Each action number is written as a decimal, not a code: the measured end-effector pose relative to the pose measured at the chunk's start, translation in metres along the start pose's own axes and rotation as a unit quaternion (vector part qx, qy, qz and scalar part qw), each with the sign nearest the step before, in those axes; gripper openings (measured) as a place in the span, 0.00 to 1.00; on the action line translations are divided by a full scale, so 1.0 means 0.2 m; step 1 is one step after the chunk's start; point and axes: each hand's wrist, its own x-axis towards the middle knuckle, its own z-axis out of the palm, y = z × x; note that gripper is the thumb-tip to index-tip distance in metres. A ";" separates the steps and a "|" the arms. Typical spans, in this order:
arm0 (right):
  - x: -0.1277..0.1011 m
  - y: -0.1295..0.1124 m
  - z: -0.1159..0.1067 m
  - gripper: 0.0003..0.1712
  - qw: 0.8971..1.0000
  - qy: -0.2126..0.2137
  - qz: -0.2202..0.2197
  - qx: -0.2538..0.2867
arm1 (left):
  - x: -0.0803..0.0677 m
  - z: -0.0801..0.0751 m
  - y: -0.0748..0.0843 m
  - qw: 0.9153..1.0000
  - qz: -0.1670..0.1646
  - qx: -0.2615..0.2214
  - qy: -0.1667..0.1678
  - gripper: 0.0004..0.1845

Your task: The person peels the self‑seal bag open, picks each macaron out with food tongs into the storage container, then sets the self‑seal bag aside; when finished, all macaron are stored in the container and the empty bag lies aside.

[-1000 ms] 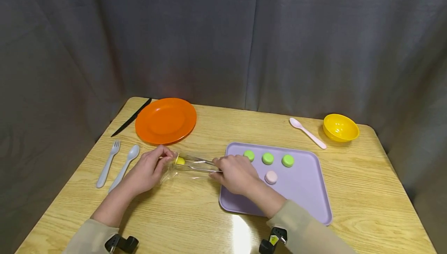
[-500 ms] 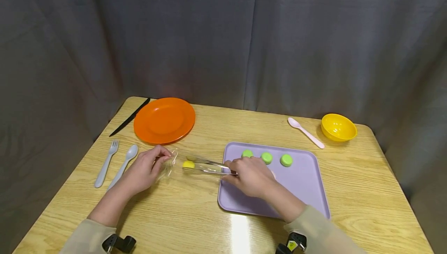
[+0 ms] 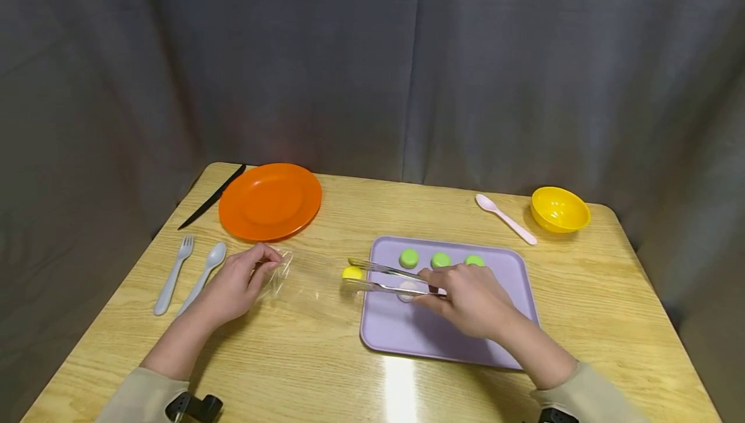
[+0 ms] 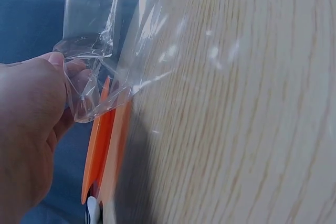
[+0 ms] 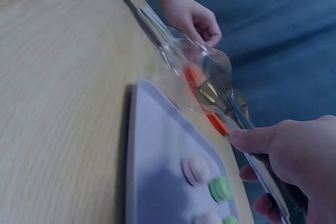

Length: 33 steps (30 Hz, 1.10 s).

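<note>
My left hand (image 3: 241, 277) pinches a clear plastic bag (image 3: 302, 281) by its left end, above the table. In the left wrist view, the crinkled film of the bag (image 4: 100, 56) shows between thumb and fingers. My right hand (image 3: 468, 297) grips metal tongs (image 3: 396, 271) over the tray. A yellow macaron (image 3: 352, 273) sits between the tong tips, at the right end of the bag, which overlaps it in the head view. On the lilac tray (image 3: 384, 332) lie several green macarons (image 3: 409, 258) and a pale pink macaron (image 5: 195, 170).
An orange plate (image 3: 270, 203) and a black knife (image 3: 212, 196) stand at the back left. A grey fork (image 3: 173, 274) and a grey spoon (image 3: 202, 277) lie left of my left hand. At the back right are a pink spoon (image 3: 505, 219) and a yellow bowl (image 3: 560, 211).
My right hand has moved right, drawing the tongs and the yellow macaron from near my left hand to the tray's left edge. The left hand stays almost where it was.
</note>
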 end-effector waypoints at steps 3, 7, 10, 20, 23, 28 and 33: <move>-0.06 0.04 -0.06 0.09 1.000 0.004 0.012 0.001 | 0.00 -0.01 0.01 1.000 -0.004 0.003 -0.002 0.06; -0.15 0.10 -0.13 0.13 1.000 0.011 0.025 -0.003 | -0.01 -0.01 0.01 1.000 -0.008 0.005 -0.008 0.06; -0.22 0.14 -0.18 0.14 0.999 0.017 0.036 -0.007 | -0.01 -0.01 0.01 1.000 -0.008 0.006 -0.009 0.06; -0.47 0.25 -0.30 0.11 0.995 0.051 0.074 -0.037 | 0.00 0.00 0.00 1.000 -0.007 0.009 -0.014 0.07; -0.53 0.28 -0.32 0.14 0.994 0.051 0.090 -0.046 | 0.00 0.00 0.00 1.000 -0.006 0.012 -0.013 0.07; -0.63 0.34 -0.34 0.16 0.992 0.049 0.104 -0.055 | 0.00 0.00 0.01 1.000 -0.005 0.013 -0.014 0.07; -0.71 0.39 -0.32 0.13 0.989 0.042 0.121 -0.067 | 0.00 0.01 0.01 1.000 -0.012 0.010 -0.018 0.07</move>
